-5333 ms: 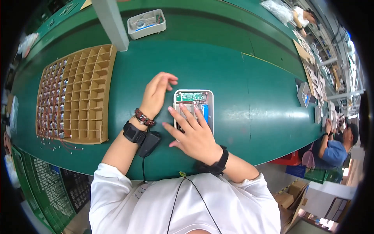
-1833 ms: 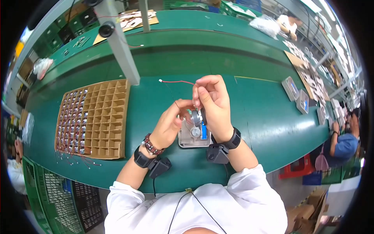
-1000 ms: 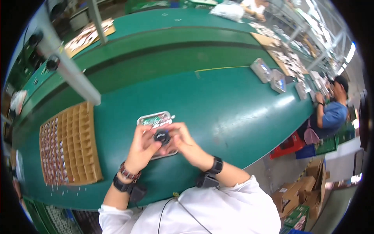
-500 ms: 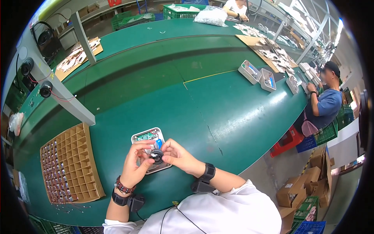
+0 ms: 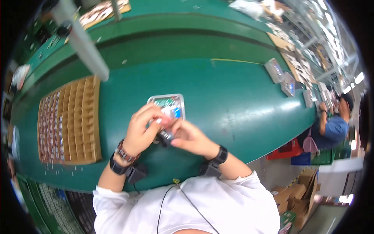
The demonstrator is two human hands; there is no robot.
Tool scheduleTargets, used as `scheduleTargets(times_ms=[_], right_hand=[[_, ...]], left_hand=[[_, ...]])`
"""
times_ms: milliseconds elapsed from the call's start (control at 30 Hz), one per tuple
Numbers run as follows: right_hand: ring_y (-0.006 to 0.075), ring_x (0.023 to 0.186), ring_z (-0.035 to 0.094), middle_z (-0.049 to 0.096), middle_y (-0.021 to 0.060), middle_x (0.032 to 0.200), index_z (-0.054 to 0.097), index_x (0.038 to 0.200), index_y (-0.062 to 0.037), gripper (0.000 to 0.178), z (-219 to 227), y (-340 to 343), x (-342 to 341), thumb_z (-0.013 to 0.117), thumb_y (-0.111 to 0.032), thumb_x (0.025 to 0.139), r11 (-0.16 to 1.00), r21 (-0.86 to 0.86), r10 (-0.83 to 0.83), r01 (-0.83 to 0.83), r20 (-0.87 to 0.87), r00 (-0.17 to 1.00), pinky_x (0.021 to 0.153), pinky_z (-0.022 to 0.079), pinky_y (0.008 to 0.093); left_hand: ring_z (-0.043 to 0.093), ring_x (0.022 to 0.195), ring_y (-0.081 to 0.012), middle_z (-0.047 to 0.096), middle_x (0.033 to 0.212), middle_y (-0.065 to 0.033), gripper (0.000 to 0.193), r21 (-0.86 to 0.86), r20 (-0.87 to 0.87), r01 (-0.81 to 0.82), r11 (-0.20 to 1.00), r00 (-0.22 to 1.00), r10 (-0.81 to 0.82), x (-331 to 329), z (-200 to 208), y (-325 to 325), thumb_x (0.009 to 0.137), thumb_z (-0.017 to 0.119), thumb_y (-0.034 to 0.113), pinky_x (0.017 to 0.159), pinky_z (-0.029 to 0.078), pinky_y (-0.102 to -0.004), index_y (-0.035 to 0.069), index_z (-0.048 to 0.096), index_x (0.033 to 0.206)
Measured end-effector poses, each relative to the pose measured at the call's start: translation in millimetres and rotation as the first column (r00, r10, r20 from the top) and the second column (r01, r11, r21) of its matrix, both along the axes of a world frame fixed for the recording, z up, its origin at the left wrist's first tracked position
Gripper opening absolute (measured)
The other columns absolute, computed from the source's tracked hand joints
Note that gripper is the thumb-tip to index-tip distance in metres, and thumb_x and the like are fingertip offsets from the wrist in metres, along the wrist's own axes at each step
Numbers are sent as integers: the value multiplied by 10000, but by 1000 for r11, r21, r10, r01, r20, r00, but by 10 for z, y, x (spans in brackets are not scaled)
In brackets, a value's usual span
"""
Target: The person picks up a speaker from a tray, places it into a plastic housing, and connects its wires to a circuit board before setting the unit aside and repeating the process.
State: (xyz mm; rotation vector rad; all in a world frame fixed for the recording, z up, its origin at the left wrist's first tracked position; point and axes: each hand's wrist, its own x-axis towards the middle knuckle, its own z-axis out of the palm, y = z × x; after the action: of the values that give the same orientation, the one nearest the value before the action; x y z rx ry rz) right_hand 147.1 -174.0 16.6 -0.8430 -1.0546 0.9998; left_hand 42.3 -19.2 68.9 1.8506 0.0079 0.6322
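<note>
A: Where is the part being worked on?
B: A dark cylindrical part (image 5: 166,137) sits between a worker's two hands, beside the near end of a lidless pale housing (image 5: 182,103) on a green workbench (image 5: 237,91). Whether part and housing touch cannot be told.

A: And the grip?
B: The right hand (image 5: 193,138), thumb below and fingers bent above, appears to pinch the part. The left hand (image 5: 144,130) is curled at its other side; blur hides whether its fingertips pinch anything, so I cannot tell.

A: What would good handling look like here?
B: In my judgement, a light hold by the rim, the part turned slowly with one hand steadying it, away from the green circuit board (image 5: 166,102) and the blue component (image 5: 177,112).

A: The count?
B: One dark part in hand; one housing in front, showing one board and one blue component; one divided cardboard tray (image 5: 96,134) at left, its filled cells too blurred to number; three grey housings (image 5: 288,84) toward the far right; one co-worker in blue (image 5: 335,130) beyond.
</note>
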Motion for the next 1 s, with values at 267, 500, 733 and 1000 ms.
scheduleTargets(times_ms=[267, 500, 733, 1000], right_hand=[[189, 1043, 550, 474, 98, 1163, 466, 1139, -33, 429, 175, -50, -2, 693, 43, 783, 979, -143, -113, 146, 216, 970, 865, 498, 314], [191, 1082, 531, 474, 91, 1190, 453, 1133, -23, 494, 187, -53, 34, 757, -2, 744, 950, -64, -227, 306, 534, 815, 883, 483, 313], [221, 1044, 576, 553, 92, 1099, 518, 1063, -41, 478, 299, 35, 60, 812, -72, 688, 892, -180, -337, 415, 348, 875, 866, 479, 328], [210, 875, 567, 625, 2, 844, 611, 907, -104, 371, 280, 276, 147, 831, -195, 623, 932, 138, -221, 334, 949, 224, 729, 361, 335]], left_hand=[[556, 729, -135, 576, 847, -70, 38, 114, -20, -38, 993, 999, 40, -64, -28, 0, 824, 607, -9, 651, 448, -252, -1, 637, 846], [556, 884, -144, 551, 1131, -44, 373, -326, -75, -52, 944, 997, 29, -125, -289, 167, 807, 698, 139, 737, 451, -270, 95, 557, 1150], [471, 1109, -211, 372, 1388, -73, 786, 108, -205, 64, 992, 978, -41, -282, -694, 538, 669, 816, 349, 884, 430, -355, 137, 450, 1332], [425, 1236, -296, 342, 1428, -98, 873, 318, -218, 80, 945, 976, -9, -269, -736, 511, 589, 841, 417, 1020, 387, -420, 141, 477, 1332]])
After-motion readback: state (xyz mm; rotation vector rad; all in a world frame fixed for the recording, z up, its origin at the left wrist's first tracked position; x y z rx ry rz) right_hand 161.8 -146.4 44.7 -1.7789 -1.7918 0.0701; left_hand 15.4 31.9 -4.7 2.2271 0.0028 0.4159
